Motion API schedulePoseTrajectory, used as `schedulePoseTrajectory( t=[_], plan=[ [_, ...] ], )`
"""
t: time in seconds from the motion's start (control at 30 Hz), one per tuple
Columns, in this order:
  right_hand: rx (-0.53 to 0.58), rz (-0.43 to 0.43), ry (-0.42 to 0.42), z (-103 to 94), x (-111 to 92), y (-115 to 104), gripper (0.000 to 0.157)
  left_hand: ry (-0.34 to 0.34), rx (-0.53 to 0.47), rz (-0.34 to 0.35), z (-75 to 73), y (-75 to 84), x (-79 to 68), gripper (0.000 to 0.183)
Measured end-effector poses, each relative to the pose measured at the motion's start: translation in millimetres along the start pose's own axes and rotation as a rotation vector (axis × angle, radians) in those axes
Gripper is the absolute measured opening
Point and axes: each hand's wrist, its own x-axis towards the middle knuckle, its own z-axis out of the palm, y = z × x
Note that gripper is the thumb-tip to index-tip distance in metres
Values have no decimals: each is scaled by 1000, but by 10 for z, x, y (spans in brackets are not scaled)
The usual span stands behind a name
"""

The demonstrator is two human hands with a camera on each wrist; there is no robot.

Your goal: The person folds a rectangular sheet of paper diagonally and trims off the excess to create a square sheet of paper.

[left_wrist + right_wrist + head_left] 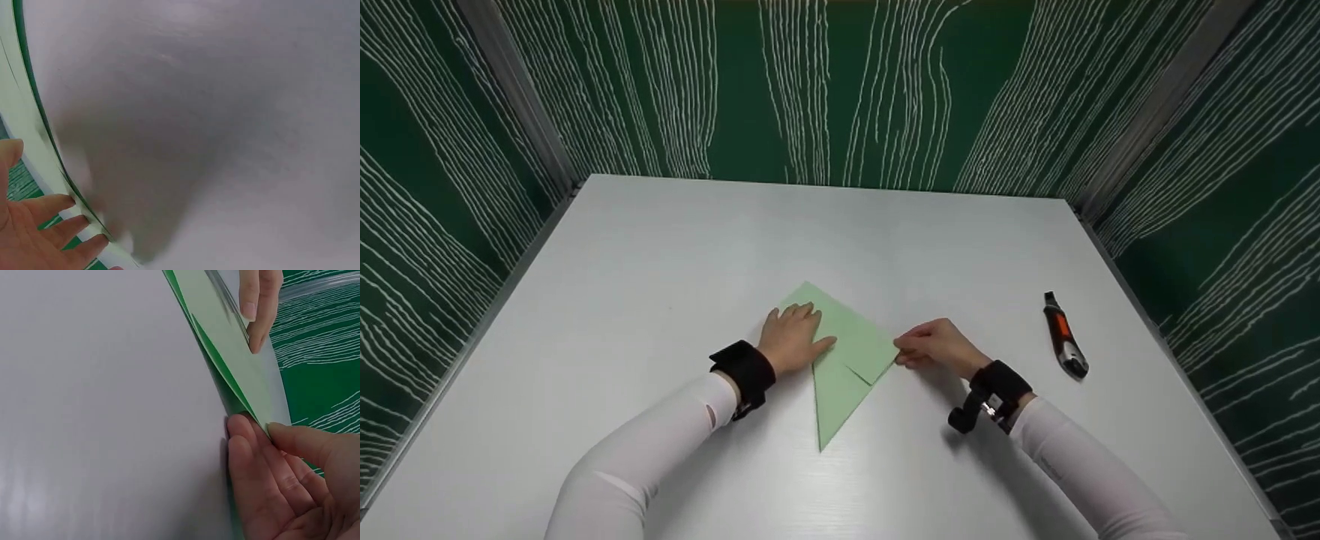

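A light green sheet of folded paper (851, 330) lies on the white table, its long point toward the person and a folded flap on its right part. The left hand (793, 339) rests on the paper's left side with fingers spread. In the left wrist view, that hand's fingers (67, 228) lie along the paper's edge. At the right corner, the right hand (937, 346) pinches the paper between thumb and fingers. The right wrist view shows the paper (225, 349) slightly raised, its layers parted near the pinching right hand (287, 478).
A black and orange utility knife (1065, 335) lies on the white table (675, 247) to the right of the right hand. Green panels with white wavy lines (840, 90) stand behind the table and along both sides. Black straps with cameras sit on both wrists.
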Motion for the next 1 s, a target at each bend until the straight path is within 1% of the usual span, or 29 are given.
schedulePoseTrajectory(
  t=[0.2, 0.4, 0.63, 0.9, 1.0],
  plan=[
    [-53, 16, -131, 142, -66, -60, 28, -52, -3, -32, 43, 4, 86, 77],
    [-119, 19, -211, 293, -115, -94, 25, -89, -6, -12, 65, 0, 151, 84],
    [-168, 35, -254, 366, -128, -103, 24, -149, 39, 35, 68, -39, 191, 86],
    [-237, 58, -287, 355, -145, -119, 21, -172, 30, 87, 113, -96, 233, 87],
    [-259, 42, -285, 326, -141, -139, 22, -176, 29, 94, 123, -116, 248, 87]
  ],
)
